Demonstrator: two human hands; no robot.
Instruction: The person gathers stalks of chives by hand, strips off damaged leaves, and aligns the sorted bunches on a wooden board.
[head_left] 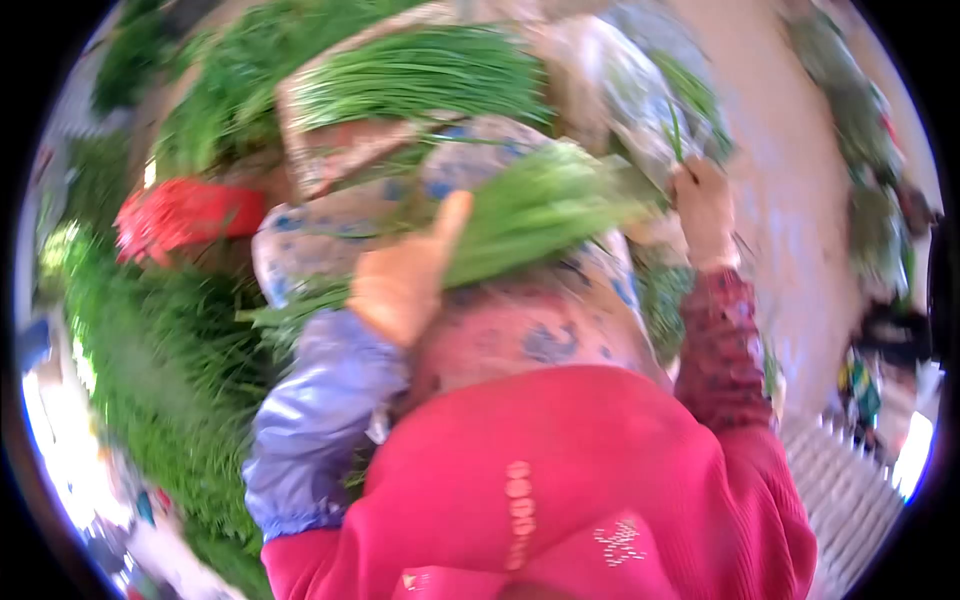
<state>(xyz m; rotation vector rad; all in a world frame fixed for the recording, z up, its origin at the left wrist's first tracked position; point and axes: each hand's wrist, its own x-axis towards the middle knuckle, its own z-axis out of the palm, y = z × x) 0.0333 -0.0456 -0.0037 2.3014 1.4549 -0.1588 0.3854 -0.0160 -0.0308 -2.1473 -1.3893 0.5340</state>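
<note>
A bunch of long green chives (545, 205) lies across my lap, blurred at its right end. My left hand (400, 285) is wrapped round the bunch at its left part, with the thumb stretched up along it. To the right of the bunch, my right hand (705, 205) is closed with the fingers bent. A thin green chive leaf (675, 135) rises from its fingertips. Under the bunch is a pale cloth with blue spots (285, 245) over my knees.
Trimmed chives (420, 75) lie stacked in a box ahead. Loose chives (170, 350) are heaped on the left, near a red bundle (190, 215). A clear plastic bag (635, 95) stands ahead right. More greens in bags (840, 90) line the floor at far right.
</note>
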